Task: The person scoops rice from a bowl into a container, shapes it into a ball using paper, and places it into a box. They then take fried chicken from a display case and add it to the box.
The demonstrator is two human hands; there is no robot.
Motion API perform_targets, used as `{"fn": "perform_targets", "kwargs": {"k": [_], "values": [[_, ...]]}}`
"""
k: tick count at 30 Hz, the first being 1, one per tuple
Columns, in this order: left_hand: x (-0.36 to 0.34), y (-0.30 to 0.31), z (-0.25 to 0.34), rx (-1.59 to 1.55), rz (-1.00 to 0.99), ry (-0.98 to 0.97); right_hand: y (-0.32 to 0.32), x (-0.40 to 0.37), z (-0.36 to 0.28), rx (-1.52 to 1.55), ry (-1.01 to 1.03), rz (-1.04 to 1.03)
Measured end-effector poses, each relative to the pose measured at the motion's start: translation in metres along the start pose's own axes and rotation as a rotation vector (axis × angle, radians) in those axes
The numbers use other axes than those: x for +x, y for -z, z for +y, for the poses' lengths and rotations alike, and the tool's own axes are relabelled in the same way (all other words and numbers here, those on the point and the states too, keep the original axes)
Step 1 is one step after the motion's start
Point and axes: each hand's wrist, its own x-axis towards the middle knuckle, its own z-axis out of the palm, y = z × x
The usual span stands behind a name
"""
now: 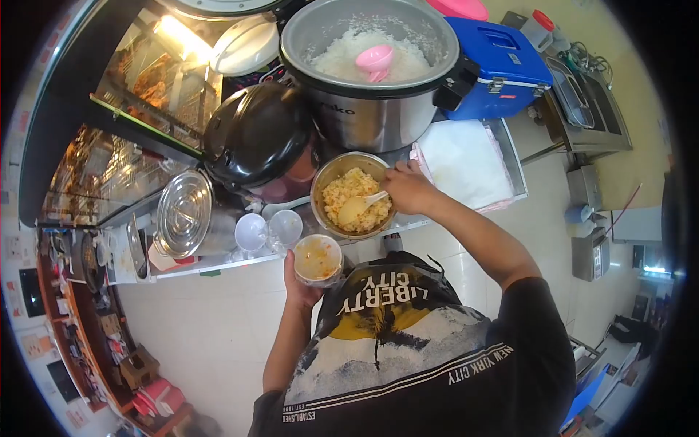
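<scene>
Left of the bowl (pixel 351 161), the left hand (pixel 298 290) holds a tub (pixel 313 266); the scoop's handle (pixel 374 197) points to the right hand (pixel 408 188) at the bowl's rim, grip unclear.

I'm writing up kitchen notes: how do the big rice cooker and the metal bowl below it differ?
The cooker is far larger than the metal bowl. The cooker holds plain white rice, the bowl yellowish rice. A pink scoop lies in the cooker, a pale spoon in the bowl. Both are round and open-topped.
</scene>
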Motion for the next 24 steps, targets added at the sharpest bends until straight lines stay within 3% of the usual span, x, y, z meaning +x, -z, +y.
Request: {"fn": "perform_targets", "kwargs": {"k": [5,8,11,14,17,20,22,23,24], "values": [[0.014,0.024,-0.013,-0.052,-0.045,-0.034,-0.009,0.005,-0.002,-0.043,0.207,0.062],[0.025,0.024,-0.01,-0.069,-0.149,-0.022,0.024,-0.007,-0.018,0.056,0.039,0.108],[0.032,0.006,0.0,-0.098,-0.163,-0.052,0.056,-0.016,-0.032,-0.069,-0.182,0.001],[0.043,-0.002,0.01,-0.104,-0.151,-0.007,0.008,0.016,-0.023,-0.094,-0.198,-0.033],[0.043,-0.012,0.017,-0.084,-0.169,0.021,0.001,0.045,-0.02,-0.024,-0.098,-0.148],[0.045,-0.009,0.013,-0.142,-0.174,0.044,-0.021,0.037,-0.022,0.036,0.005,-0.07],[0.044,-0.015,0.009,-0.192,-0.145,0.055,0.002,0.016,-0.044,0.154,-0.066,-0.27],[0.038,-0.02,0.005,-0.208,-0.116,0.055,-0.023,0.017,-0.043,0.113,-0.088,-0.303],[0.04,-0.016,0.0,-0.145,-0.139,0.042,-0.012,0.006,-0.048,0.2,-0.024,-0.326]]}}
